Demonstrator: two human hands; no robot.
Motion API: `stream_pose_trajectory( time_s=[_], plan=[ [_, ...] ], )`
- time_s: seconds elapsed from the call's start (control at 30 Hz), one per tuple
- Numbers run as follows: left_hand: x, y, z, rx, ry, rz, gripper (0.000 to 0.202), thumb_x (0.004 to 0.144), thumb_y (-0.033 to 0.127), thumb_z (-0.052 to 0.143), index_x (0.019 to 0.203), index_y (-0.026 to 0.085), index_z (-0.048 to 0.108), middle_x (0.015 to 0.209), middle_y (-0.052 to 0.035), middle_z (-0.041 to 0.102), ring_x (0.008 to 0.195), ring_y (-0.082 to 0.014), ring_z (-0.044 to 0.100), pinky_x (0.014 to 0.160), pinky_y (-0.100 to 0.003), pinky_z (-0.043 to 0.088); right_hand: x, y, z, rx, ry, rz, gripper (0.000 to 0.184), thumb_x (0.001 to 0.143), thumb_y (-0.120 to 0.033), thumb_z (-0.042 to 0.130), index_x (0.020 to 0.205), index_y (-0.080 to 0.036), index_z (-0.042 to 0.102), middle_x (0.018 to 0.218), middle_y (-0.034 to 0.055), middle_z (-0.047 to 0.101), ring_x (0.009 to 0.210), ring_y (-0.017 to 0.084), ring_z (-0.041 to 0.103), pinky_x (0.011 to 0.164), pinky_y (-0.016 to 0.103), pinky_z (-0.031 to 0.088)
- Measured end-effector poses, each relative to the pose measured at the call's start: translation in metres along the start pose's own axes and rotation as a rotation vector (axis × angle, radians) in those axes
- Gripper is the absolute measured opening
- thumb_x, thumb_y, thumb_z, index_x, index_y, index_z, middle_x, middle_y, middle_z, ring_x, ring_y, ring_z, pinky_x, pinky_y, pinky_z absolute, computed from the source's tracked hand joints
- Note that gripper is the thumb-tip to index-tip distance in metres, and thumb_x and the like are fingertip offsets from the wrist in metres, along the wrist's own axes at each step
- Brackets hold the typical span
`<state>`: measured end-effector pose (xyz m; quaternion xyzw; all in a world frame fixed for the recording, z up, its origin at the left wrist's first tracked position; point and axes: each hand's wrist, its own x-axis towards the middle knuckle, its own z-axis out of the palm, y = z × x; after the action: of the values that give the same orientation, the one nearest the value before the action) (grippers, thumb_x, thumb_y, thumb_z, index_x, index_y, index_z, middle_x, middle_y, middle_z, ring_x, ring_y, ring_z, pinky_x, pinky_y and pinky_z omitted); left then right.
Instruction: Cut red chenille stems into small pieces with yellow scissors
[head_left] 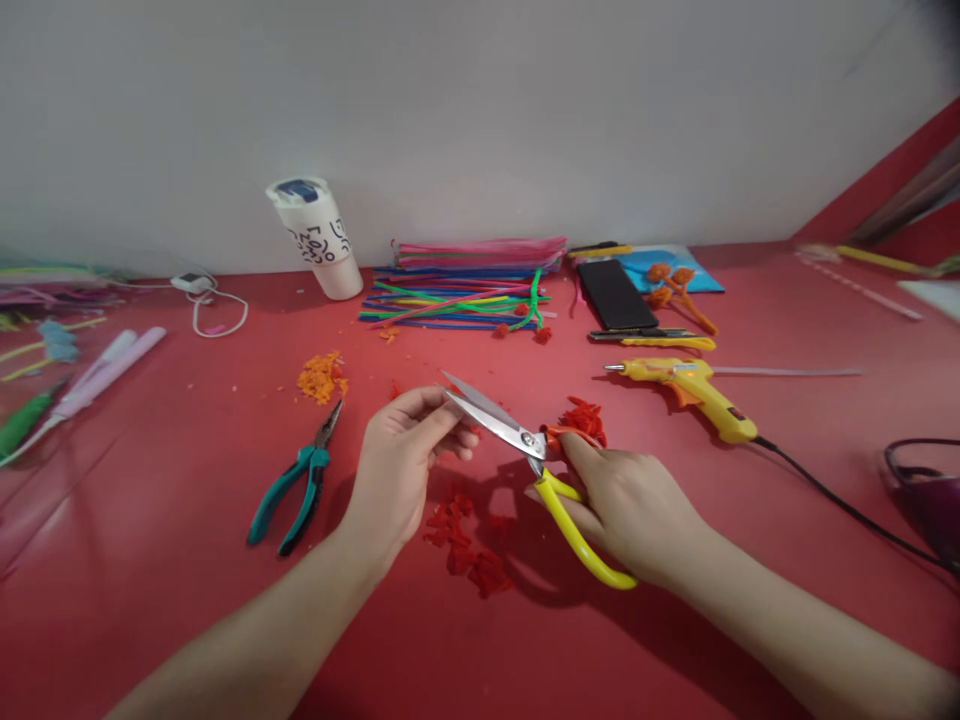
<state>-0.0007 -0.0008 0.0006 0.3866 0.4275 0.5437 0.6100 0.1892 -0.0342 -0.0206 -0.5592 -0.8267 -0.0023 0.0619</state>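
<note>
My right hand (637,500) is closed on a pair of scissors (517,432) with yellow and orange handles. Their blades are slightly apart and point up and left, with the tips at the fingers of my left hand (409,450). That hand is pinched closed; what it holds is too small or hidden to name, though a bit of red shows by the fingers. Below the hands lies a scatter of red fuzzy pieces (480,565). Another pile of red pieces (583,420) sits just beyond my right hand. Left of my left hand rest teal-handled pliers (300,485).
Pipe cleaners (465,300) lie at the back, near a white tumbler (319,240). Orange clippings (322,377) are left of centre. On the right are a yellow glue gun (690,385) with a trailing cord, a utility knife (660,340) and a black phone (616,295).
</note>
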Motion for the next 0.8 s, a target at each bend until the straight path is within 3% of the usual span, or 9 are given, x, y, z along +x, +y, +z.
stream_pose_trajectory(
  time_s=[0.8],
  plan=[
    [-0.0013, 0.0028, 0.0002, 0.031, 0.015, -0.011, 0.006, 0.069, 0.02, 0.06, 0.07, 0.014, 0.061, 0.057, 0.0014, 0.06, 0.05, -0.0071, 0.055, 0.046, -0.017, 0.043, 0.0003, -0.0009, 0.0007, -0.044, 0.061, -0.018, 0.04, 0.084, -0.048, 0.023, 0.075, -0.017, 0.046, 0.046, 0.002, 0.054, 0.038, 0.015, 0.047, 0.043, 0.025, 0.014]
  ],
)
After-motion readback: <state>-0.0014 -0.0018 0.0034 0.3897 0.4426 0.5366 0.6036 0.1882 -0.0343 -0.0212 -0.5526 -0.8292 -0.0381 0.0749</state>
